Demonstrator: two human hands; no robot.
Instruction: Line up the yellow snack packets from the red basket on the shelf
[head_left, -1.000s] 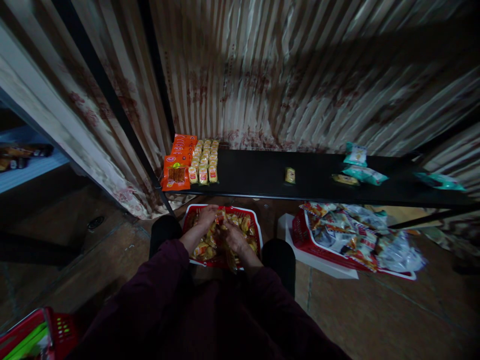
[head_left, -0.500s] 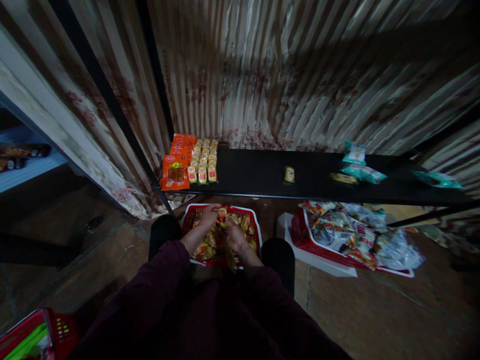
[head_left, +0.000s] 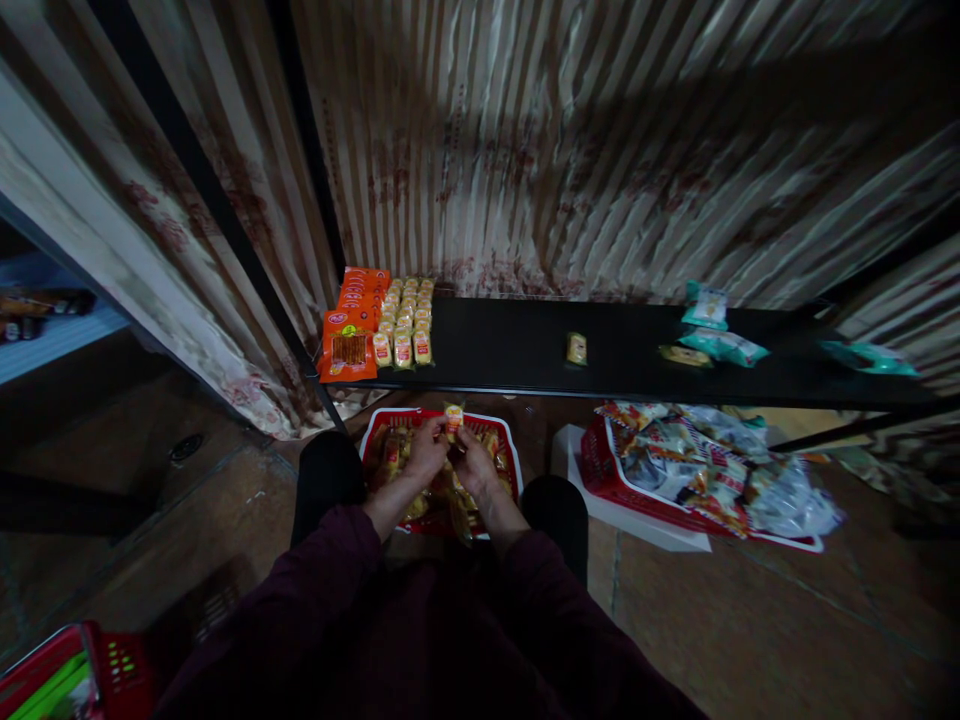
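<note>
My left hand (head_left: 424,452) and my right hand (head_left: 474,460) meet over a red basket (head_left: 373,432) on the floor between my knees. The basket is full of small yellow snack packets. Both hands have their fingers closed round small yellow packets (head_left: 453,417), one of which sticks up between them. Above the basket runs a black shelf (head_left: 510,350). At its left end stand rows of the same yellow packets (head_left: 406,318) beside a stack of orange packets (head_left: 352,325). One single yellow packet (head_left: 577,348) lies alone at the shelf's middle.
A second red basket (head_left: 600,470) with mixed snack bags sits on a white board to the right. Green packets (head_left: 720,330) lie at the shelf's right end. A third red basket (head_left: 112,665) shows at the bottom left. A striped curtain hangs behind.
My hands have come together and lifted out of the basket's packets, raising a yellow packet above the pile. The view has shifted slightly.
</note>
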